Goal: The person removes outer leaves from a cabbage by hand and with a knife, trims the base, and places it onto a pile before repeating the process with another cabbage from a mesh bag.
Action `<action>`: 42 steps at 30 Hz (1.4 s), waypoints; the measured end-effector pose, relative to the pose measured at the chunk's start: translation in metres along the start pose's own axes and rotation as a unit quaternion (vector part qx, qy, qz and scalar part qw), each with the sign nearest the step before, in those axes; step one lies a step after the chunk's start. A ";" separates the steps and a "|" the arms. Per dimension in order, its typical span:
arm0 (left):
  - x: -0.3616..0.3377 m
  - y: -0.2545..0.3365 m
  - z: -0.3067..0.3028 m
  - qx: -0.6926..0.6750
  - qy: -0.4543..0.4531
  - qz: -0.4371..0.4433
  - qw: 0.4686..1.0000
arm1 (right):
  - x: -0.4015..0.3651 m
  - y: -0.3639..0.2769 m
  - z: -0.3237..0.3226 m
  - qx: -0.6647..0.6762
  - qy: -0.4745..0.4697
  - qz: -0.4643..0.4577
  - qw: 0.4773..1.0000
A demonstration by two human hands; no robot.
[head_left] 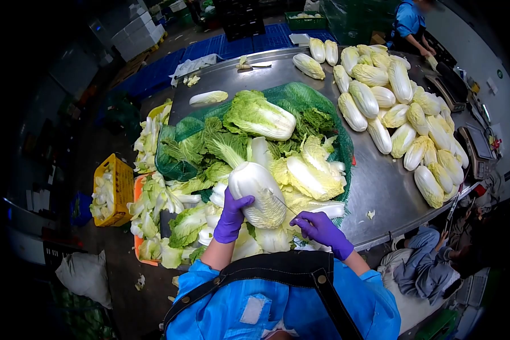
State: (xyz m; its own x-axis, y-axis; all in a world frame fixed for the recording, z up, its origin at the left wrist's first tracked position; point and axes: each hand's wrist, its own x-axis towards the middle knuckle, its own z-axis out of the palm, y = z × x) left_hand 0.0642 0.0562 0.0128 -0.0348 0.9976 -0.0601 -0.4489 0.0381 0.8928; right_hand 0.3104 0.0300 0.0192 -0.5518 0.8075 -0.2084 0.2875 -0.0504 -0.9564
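A curved steel tabletop [379, 181] fills the middle of a dim produce room, with blue pallets on the floor beyond it. A green net [317, 102] spread on the tabletop holds a heap of leafy, untrimmed cabbages. On the near edge of the net, just in front of the person, lies one napa cabbage [255, 190]. Its long axis runs away from the person, white base toward the body and green leaves pointing up-left.

The left hand [230, 218], in a purple glove, is wrapped around the left flank of its base. The right hand [323, 229] is closed on a knife [283, 205], whose thin blade angles up-left and touches the base from the right. Right of the net lie rows of trimmed cabbages [379, 102]. Left of the net, off the tabletop, stands a yellow crate [116, 187] of leaf scraps.
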 end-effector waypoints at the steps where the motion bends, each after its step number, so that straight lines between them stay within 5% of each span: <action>1: 0.000 -0.001 -0.001 0.000 0.000 0.000 1.000 | 0.000 0.000 -0.001 0.000 -0.002 0.002 1.000; 15: 0.002 0.001 0.007 -0.069 0.070 0.035 0.995 | -0.006 0.002 -0.001 0.025 -0.010 0.041 0.999; 21: -0.007 -0.011 0.019 0.119 0.022 0.064 0.991 | 0.025 -0.015 0.017 0.076 0.210 -0.152 0.963; 23: -0.011 -0.015 0.025 0.146 0.017 0.073 0.986 | 0.037 -0.011 0.022 -0.049 0.304 -0.220 0.926; 33: -0.017 -0.016 0.037 0.190 0.042 0.094 0.976 | 0.038 -0.017 0.024 -0.143 0.358 -0.206 0.899; 38: -0.018 -0.021 0.033 0.174 0.063 0.075 0.980 | 0.039 -0.023 0.020 0.008 0.307 -0.172 0.936; 42: -0.020 -0.021 0.039 0.194 0.060 0.114 0.973 | 0.040 -0.023 0.022 -0.031 0.315 -0.137 0.938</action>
State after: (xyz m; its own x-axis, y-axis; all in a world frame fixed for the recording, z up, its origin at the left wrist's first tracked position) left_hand 0.1091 0.0374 0.0128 -0.2087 0.9696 0.1279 -0.0478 -0.1407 0.9889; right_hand 0.2642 0.0506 0.0283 -0.0439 0.9733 0.2252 0.2579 0.2289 -0.9387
